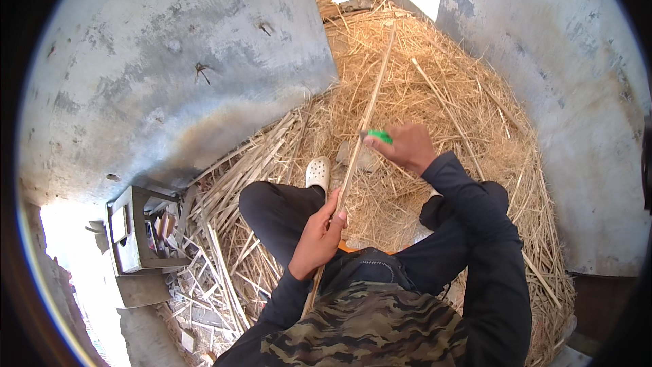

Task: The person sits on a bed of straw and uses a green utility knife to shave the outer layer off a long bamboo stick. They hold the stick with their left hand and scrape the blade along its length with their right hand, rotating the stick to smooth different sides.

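Two hands: both are working on one long pale cane stalk [367, 112].
Left hand [318, 236]: fingers are closing around the stalk's lower part, above the lap.
Right hand [406, 146]: fingers are gripping a small green-handled tool [380, 136], pressing it against the stalk higher up.
Stalk: it is running from the lap out over the straw-covered floor [435, 95].
Risk: the tool seems likely to slip along the smooth cane toward the left hand or the dark trouser knees [275, 207].
Also nearby: a white shoe [317, 172] is resting just beside the stalk.

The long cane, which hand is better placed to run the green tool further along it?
Probably the right hand: it already holds the green tool against the cane. The left hand grips the cane lower, steadying it.
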Available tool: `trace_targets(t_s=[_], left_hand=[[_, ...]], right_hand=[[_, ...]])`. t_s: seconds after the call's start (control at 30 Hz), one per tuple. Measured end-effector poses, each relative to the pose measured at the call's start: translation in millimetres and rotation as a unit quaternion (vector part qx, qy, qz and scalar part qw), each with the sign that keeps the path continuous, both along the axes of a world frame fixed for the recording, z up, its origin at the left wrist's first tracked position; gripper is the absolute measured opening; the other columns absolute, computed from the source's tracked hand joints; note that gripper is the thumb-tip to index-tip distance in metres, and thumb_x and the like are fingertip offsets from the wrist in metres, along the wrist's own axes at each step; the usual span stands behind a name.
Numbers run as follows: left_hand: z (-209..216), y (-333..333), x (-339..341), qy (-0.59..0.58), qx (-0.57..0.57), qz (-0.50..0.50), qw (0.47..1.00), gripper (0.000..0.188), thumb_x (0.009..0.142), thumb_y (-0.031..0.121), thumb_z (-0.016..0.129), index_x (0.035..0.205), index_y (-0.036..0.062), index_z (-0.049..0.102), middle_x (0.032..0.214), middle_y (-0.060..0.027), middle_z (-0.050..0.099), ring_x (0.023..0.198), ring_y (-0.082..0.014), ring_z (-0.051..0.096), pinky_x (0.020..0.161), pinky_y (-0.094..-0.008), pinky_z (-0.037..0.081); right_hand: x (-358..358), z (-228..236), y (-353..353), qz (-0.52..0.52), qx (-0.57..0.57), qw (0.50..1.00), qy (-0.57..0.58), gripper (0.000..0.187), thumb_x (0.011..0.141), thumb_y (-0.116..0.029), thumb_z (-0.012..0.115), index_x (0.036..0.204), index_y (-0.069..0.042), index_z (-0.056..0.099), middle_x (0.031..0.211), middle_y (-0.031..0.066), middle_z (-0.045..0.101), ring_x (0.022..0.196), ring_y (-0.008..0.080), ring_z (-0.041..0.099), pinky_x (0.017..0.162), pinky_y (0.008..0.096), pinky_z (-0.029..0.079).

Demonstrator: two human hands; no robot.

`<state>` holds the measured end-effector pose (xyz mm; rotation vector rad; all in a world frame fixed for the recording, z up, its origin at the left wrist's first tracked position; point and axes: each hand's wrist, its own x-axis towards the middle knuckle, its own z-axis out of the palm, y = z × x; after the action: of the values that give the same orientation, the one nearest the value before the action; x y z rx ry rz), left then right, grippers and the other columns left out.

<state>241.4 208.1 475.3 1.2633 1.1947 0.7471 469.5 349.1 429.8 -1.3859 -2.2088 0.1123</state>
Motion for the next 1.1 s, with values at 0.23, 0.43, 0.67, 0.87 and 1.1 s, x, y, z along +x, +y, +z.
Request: trace_targets(t_s=[0.23, 0.43, 0.67, 0.87, 1.1], left_hand=[[-1.1, -5.2, -0.8, 0.099, 0.059, -0.008, 0.993, 0.052, 0.1, 0.014, 0.05, 0.147, -0.0022, 0.034, 0.118, -0.0141, 0.06, 0.089, -0.0105, 0.053, 0.081, -0.0253, 0.046], [4.3, -10.0, 2.5, 0.042, 0.057, -0.006, 0.997, 0.051, 0.101, 0.014, 0.048, 0.148, -0.0008, 0.034, 0.1, -0.0029, 0.054, 0.082, -0.0067, 0.046, 0.074, -0.0215, 0.042], [11.4, -16.4, 1.3, -0.001, 0.026, -0.021, 0.999, 0.052, 0.103, 0.016, 0.047, 0.149, 0.0, 0.031, 0.087, -0.0012, 0.046, 0.077, -0.0075, 0.041, 0.07, -0.0224, 0.042], [8.0, -30.8, 3.4, 0.017, -0.018, -0.045, 0.999, 0.051, 0.103, 0.017, 0.047, 0.149, -0.001, 0.031, 0.082, -0.0007, 0.047, 0.074, -0.0073, 0.041, 0.067, -0.0225, 0.041], [21.2, -64.1, -8.8, 0.026, -0.047, -0.089, 0.995, 0.053, 0.103, 0.018, 0.047, 0.15, 0.0005, 0.03, 0.08, 0.0001, 0.048, 0.073, -0.0079, 0.044, 0.067, -0.0225, 0.041]], right_hand=[[4.0, 0.2, 2.4, -0.003, -0.033, 0.999, 0.009, 0.076, 0.087, -0.077, 0.042, 0.057, -0.011, 0.063, 0.042, 0.0058, 0.046, 0.036, 0.0197, 0.048, 0.037, 0.037, 0.035], [14.6, 8.6, 3.7, 0.02, -0.118, 0.993, -0.011, 0.078, 0.087, -0.076, 0.043, 0.054, -0.007, 0.057, 0.042, 0.0121, 0.044, 0.038, 0.0264, 0.049, 0.041, 0.0416, 0.038], [26.7, -15.7, 24.9, -0.014, 0.044, 0.999, 0.022, 0.073, 0.086, -0.076, 0.046, 0.055, -0.01, 0.057, 0.043, 0.0089, 0.047, 0.038, 0.0241, 0.051, 0.04, 0.0401, 0.039], [76.2, -13.9, 72.9, -0.13, 0.033, 0.991, -0.007, 0.075, 0.088, -0.079, 0.036, 0.053, -0.015, 0.054, 0.042, -0.0031, 0.038, 0.037, 0.0126, 0.039, 0.038, 0.0342, 0.032], [150.2, -11.5, 115.4, -0.211, 0.029, 0.974, -0.074, 0.073, 0.09, -0.075, 0.038, 0.065, -0.011, 0.065, 0.047, 0.0021, 0.046, 0.039, 0.0174, 0.043, 0.04, 0.0345, 0.035]])
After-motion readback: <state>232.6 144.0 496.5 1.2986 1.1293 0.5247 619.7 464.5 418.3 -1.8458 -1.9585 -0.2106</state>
